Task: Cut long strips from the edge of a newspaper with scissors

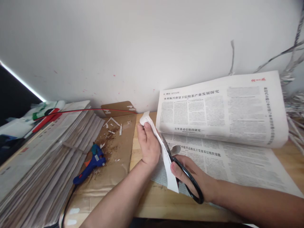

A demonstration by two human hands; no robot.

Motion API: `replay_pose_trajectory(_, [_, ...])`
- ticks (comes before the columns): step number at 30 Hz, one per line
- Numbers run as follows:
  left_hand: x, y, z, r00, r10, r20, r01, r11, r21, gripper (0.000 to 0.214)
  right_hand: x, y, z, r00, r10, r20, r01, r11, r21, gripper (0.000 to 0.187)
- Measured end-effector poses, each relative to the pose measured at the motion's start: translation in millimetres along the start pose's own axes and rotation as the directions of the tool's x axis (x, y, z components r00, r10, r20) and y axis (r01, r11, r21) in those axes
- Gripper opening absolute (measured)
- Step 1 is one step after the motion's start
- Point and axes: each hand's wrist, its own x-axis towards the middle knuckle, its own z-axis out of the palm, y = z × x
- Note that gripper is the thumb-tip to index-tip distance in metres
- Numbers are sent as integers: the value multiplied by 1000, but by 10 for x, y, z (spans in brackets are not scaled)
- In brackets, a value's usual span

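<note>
My left hand [150,144] pinches the upper end of a narrow white paper strip [169,175], thumb on top. The strip hangs down towards me, and its top end curls over my fingers. Black-handled scissors [187,172] are in my right hand [197,175], with fingers through the loops. Their blades point up and left, along the strip's right edge. Beneath and to the right of the scissors lies a newspaper [237,164], its upper sheet folded over and slightly raised. Part of the lower blade area is hidden by the strip.
A thick newspaper stack [47,164] stands at the left, with a red-handled item [46,120] on top. A blue glue gun [91,166] with a black cord rests on cardboard [114,177] beside paper scraps [116,122]. Twisted paper strands [294,66] rise at the right by the wall.
</note>
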Motion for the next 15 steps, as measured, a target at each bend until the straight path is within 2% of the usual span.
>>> replay_pose_trajectory(4, [9, 32, 1, 996, 78, -42, -74, 993, 90, 29, -8, 28, 20, 1000, 15, -23, -14, 1000, 15, 61])
replay_pose_trajectory(9, [20, 25, 3, 997, 67, -46, -63, 993, 97, 29, -8, 102, 82, 996, 74, -51, -69, 994, 86, 66])
replay_pose_trajectory(12, [9, 17, 18, 999, 30, -41, -28, 999, 37, 30, 11, 160, 98, 985, 168, -46, -158, 973, 166, 65])
replay_pose_trajectory(15, [32, 73, 34, 1000, -23, 3, 24, 996, -88, 34, 34, 176, 65, 978, 210, -15, -204, 962, 183, 62])
